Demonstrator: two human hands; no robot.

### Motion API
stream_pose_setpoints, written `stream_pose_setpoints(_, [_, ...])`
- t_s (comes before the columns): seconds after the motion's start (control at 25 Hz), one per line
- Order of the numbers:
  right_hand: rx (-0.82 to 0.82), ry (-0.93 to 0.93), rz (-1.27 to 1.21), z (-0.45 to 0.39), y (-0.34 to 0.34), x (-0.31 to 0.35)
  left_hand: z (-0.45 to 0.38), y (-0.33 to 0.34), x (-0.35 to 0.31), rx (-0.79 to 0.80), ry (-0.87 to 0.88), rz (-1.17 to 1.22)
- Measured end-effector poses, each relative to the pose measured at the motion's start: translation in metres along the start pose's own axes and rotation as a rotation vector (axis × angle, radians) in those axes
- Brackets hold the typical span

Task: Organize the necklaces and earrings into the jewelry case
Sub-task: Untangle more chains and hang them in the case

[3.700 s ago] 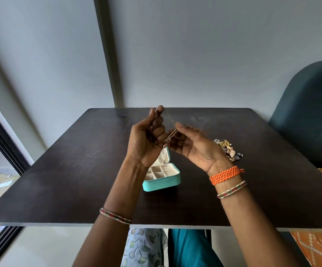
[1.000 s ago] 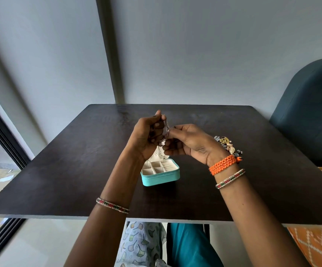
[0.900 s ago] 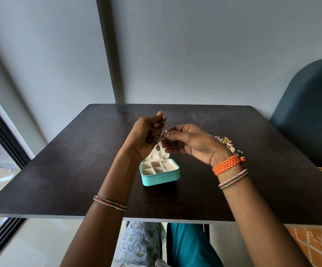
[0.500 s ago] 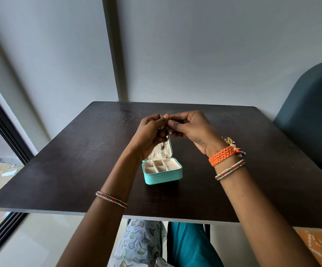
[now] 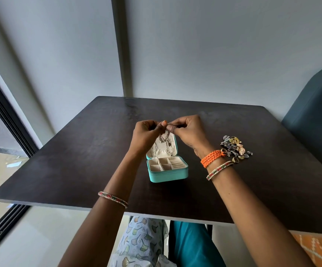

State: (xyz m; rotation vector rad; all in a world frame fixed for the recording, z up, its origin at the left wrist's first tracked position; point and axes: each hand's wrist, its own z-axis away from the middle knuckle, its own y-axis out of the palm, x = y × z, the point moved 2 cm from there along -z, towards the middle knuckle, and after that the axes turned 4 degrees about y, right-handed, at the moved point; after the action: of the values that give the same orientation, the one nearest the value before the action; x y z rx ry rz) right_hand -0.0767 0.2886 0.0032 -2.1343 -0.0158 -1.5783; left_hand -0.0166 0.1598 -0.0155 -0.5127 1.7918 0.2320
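Jewelry case point(image 5: 167, 171) sits open nearest the surface's point(image 5: 63, 166) front edge, about midway along it, its tray compartments looking empty. Above its raised lid hangs a necklace point(image 5: 165, 138), thin, light and limp, likely to tangle or slip, so best taken at the clasp end. Left hand point(image 5: 146, 134) and right hand point(image 5: 188, 132) pinch its top between nearly closed fingertips. Earrings point(image 5: 235, 147) lie heaped toward the right edge.

open jewelry case point(image 5: 167, 170) mid-table point(image 5: 79, 160), jewelry pile point(image 5: 235, 148) to its right, chair point(image 5: 314, 120) beyond table's right edge
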Motion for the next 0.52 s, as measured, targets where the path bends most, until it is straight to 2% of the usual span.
stream_pose_setpoints(0.52, [-0.012,-0.036,0.175,-0.002,0.016,-0.015,0.005,-0.008,0.021,-0.005,-0.020,-0.171])
